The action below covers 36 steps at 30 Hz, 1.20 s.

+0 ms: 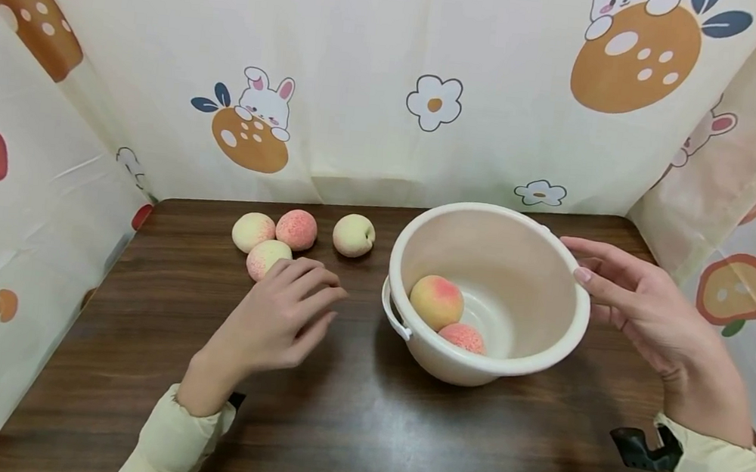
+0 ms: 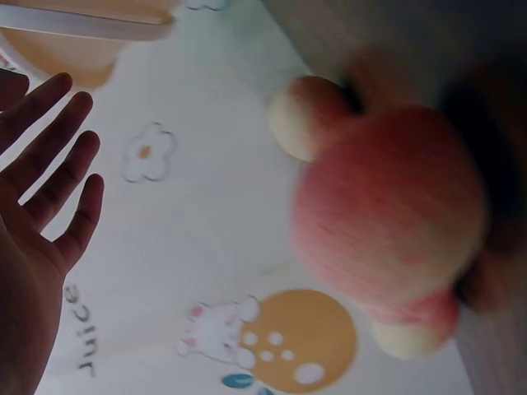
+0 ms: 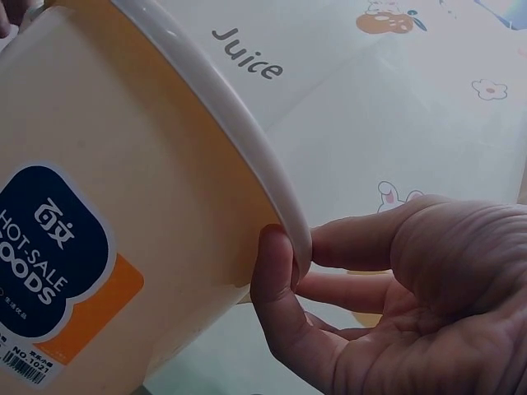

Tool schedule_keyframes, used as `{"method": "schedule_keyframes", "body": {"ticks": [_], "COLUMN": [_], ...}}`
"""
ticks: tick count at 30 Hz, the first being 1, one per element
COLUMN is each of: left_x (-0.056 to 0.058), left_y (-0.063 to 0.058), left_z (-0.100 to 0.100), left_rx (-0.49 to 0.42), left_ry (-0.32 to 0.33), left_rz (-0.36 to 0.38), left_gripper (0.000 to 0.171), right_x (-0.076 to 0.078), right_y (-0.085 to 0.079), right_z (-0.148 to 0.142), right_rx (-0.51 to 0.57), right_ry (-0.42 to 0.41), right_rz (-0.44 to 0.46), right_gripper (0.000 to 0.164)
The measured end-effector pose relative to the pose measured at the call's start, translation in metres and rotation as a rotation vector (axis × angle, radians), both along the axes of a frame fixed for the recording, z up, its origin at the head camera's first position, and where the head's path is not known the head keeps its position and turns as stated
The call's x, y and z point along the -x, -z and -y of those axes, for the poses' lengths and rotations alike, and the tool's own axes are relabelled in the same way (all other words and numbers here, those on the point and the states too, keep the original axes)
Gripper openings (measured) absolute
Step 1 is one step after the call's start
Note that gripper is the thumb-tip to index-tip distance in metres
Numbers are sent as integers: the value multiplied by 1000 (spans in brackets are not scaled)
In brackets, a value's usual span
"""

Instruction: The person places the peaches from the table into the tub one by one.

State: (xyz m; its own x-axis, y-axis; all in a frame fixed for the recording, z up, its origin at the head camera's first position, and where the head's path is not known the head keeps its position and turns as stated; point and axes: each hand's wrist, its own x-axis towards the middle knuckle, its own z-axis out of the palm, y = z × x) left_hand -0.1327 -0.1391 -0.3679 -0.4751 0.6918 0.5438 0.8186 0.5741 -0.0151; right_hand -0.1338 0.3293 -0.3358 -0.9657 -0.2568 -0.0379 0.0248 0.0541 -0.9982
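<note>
A cream bucket (image 1: 531,281) stands at the right of the table, tilted toward me. Inside lie a yellow-red peach (image 1: 436,302) and a pinker peach (image 1: 462,338). My right hand (image 1: 651,308) pinches the bucket's right rim between thumb and fingers, seen closely in the right wrist view (image 3: 370,296). Left of the bucket, my left hand (image 1: 281,314) is over the table with relaxed, slightly bent fingers and nothing in it. Just beyond its fingers is a pale pink peach (image 1: 265,257); the left wrist view shows a large, blurred peach (image 2: 387,206).
At the back left sit a yellowish peach (image 1: 253,232), a pink peach (image 1: 296,230) and, slightly apart, a pale peach (image 1: 354,235). A printed curtain (image 1: 359,75) rises behind the dark wooden table (image 1: 345,430). The bucket's handle (image 1: 392,315) hangs at its left side.
</note>
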Motion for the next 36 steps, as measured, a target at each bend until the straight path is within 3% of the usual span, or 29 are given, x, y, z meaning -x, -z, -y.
{"method": "schedule_keyframes", "body": {"ticks": [12,21,29,36], "left_x": [30,41,40,33], "left_y": [34,49,49,40], "left_z": [34,53,58,55], "left_rx": [12,50,92,176], "left_ry": [-97,-192,-227,-350], "left_rz": [80,152,193,380], "left_gripper": [23,25,19,21], "right_x": [-2,0,-1,0], "right_y": [2,0,-1,0], "right_z": [0,0,1,1], "right_rx": [-4,-17,-19,7], "right_ry": [-23,3,2,-18], "right_rz": [-10,6,-1,-10], "right_gripper": [44,43,44,44]}}
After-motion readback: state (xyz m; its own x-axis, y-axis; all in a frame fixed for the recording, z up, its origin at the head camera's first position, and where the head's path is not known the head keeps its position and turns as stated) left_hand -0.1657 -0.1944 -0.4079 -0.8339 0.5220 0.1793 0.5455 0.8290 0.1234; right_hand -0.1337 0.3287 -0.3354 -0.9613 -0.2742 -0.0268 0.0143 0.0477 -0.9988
